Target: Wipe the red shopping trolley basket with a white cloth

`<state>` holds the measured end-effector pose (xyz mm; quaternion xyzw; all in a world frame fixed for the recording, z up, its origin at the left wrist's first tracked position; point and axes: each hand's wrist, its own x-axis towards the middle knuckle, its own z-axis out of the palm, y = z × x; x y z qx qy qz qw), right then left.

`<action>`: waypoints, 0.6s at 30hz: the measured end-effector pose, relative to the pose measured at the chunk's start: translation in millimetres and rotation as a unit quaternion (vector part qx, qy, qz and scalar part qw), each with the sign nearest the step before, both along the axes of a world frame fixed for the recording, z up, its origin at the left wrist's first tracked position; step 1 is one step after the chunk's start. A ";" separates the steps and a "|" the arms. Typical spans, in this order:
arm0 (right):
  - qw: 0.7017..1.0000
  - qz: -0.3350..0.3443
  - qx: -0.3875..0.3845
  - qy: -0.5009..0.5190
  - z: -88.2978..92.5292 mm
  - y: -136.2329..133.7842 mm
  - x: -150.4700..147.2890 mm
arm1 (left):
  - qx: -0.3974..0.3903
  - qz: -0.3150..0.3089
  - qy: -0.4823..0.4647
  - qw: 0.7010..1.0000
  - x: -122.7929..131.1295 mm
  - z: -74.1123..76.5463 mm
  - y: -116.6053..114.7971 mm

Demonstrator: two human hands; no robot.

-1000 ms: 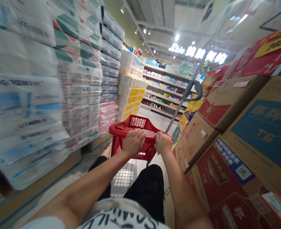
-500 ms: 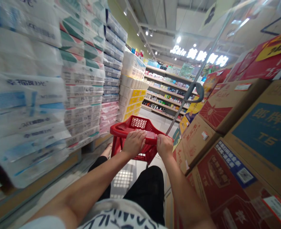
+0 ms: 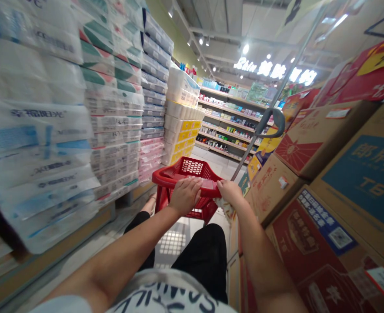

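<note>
Grip: left hand [image 3: 185,195] clenched on the rear rim of the red perforated plastic shopping basket [image 3: 192,167]. The right hand [image 3: 230,192] has slid from mid-rim to the rim's right corner; whether it's closed there I can't tell. The basket is low on the aisle floor, ahead of the knees, barely shifted. Grey metal pull handle [image 3: 272,124] rises right of basket. Stacked white tissue packs [image 3: 113,121] left of basket, cardboard boxes [image 3: 309,139] right. Stocked shelves [image 3: 231,130] beyond basket.

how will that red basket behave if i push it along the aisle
Probably light: the red basket is open mesh plastic, no goods showing. Likely stiff: its rim looks unbent under the left hand and right hand.
</note>
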<state>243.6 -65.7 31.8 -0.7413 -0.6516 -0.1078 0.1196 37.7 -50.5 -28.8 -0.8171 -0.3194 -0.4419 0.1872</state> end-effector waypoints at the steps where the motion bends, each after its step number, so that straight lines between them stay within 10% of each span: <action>1: 1.000 0.002 0.016 -0.002 -4.1 -2.7 1.8 | -0.001 -0.001 0.000 1.000 0.0 -0.1 0.4; 10: 0.939 0.093 0.329 0.034 -60.6 -22.9 21.6 | -0.008 0.007 -0.006 1.000 6.2 -0.6 6.1; 18: 0.989 -0.027 0.126 0.067 -20.5 -9.5 16.0 | -0.019 0.001 -0.010 1.000 0.6 0.4 2.7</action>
